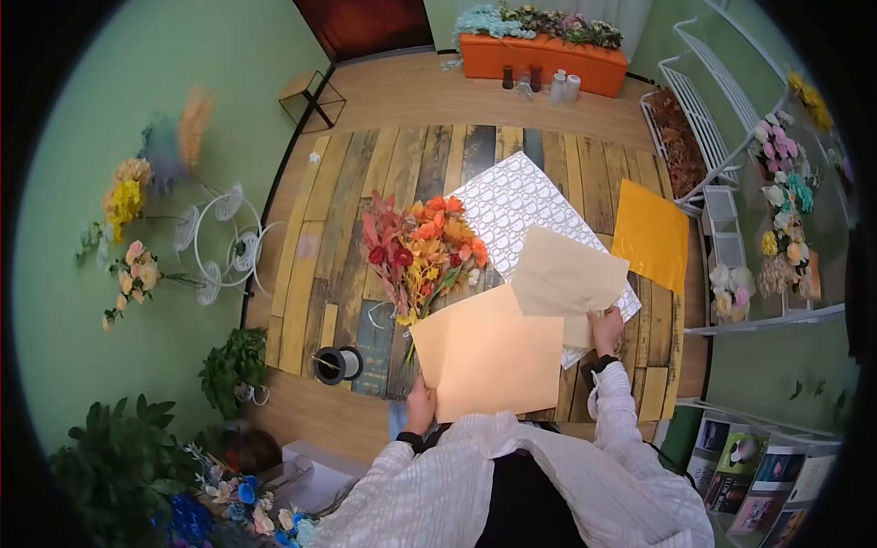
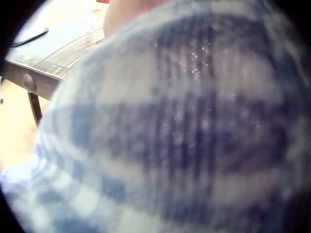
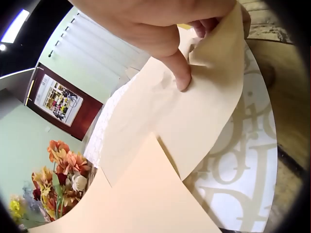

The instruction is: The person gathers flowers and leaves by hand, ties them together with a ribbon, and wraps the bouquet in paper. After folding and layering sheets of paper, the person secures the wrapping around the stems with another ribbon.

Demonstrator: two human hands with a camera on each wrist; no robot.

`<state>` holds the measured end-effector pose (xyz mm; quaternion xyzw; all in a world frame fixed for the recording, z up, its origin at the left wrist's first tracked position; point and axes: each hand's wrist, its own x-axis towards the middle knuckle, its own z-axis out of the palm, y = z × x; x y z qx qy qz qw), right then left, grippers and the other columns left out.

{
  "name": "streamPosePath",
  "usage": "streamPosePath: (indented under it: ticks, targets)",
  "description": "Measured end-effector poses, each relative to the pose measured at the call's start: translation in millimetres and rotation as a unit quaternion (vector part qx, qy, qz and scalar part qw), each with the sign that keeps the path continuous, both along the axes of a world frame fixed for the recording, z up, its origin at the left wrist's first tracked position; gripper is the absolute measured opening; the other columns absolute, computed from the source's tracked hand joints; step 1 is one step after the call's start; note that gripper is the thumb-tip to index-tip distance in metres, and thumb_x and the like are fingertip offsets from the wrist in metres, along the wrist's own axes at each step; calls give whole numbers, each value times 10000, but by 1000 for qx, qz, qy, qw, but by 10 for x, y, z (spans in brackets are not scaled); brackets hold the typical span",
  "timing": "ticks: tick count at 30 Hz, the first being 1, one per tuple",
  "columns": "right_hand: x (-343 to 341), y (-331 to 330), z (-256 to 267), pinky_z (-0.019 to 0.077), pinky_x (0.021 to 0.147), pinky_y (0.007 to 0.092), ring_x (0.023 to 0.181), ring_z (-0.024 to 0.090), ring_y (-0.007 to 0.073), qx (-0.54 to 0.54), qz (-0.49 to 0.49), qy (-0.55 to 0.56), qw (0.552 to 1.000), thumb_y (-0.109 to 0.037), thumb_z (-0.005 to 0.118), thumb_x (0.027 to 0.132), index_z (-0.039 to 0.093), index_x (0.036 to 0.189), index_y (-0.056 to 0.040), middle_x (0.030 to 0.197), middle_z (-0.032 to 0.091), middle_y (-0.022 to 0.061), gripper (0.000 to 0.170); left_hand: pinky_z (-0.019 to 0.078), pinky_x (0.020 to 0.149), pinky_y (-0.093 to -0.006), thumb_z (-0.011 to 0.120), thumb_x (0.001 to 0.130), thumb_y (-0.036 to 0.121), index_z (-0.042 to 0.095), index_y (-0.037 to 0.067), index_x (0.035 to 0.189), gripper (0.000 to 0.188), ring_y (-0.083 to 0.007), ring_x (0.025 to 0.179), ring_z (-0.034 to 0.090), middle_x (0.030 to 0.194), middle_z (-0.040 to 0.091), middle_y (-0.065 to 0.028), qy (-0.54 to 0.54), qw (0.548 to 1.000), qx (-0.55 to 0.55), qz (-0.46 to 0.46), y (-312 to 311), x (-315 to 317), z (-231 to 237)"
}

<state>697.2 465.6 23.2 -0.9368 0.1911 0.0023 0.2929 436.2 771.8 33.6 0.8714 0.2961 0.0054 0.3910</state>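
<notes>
My right hand [image 1: 605, 331] pinches the lower right corner of a tan sheet of paper [image 1: 566, 269], thumb on top and the paper bending up there in the right wrist view. At the near table edge, my left hand [image 1: 420, 408] grips the left edge of peach paper [image 1: 498, 365], which has a crease down its left part. The peach paper overlaps the tan sheet's lower left. Beneath the tan sheet lies white patterned paper [image 1: 512, 196] with lettering. A bouquet of orange, red and yellow flowers [image 1: 425, 251] rests just left of the papers. Sleeve cloth [image 2: 160, 111] fills most of the left wrist view.
A yellow-orange sheet [image 1: 650, 236] lies on the right of the plank table [image 1: 402, 160]. A spool [image 1: 339, 365] stands at its near left corner. White racks with flowers [image 1: 784, 196] border the right side; leafy plants [image 1: 233, 365] stand at the left.
</notes>
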Motion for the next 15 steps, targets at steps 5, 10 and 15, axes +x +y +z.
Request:
streamPosePath:
  ticks: [5,10,15]
  targets:
    - [410,-318,176,422,609,300,691,559,222,193,-28,-36,980,-195,697,601,567,770,22,788,590,141,304,416,555,-439,499,738,91,407,32,1003,286,-390,667,525,733,538,-228,-8,1000,-22,3,51,5,-45]
    - [1187,-1048,-616,424,619,288,692,563,183,329,-114,-133,928,-197,685,632,589,834,34,790,606,95,322,428,577,-402,522,713,60,388,25,1044,359,-361,684,536,761,541,-216,-21,1000,-7,-2,93,-99,-42]
    - [1267,-994,-304,430,642,318,710,576,234,314,-156,-134,927,-231,668,656,588,837,40,817,607,127,336,421,682,-393,523,700,12,322,1,1130,475,-355,807,513,936,504,-215,-36,999,-32,22,157,-110,13]
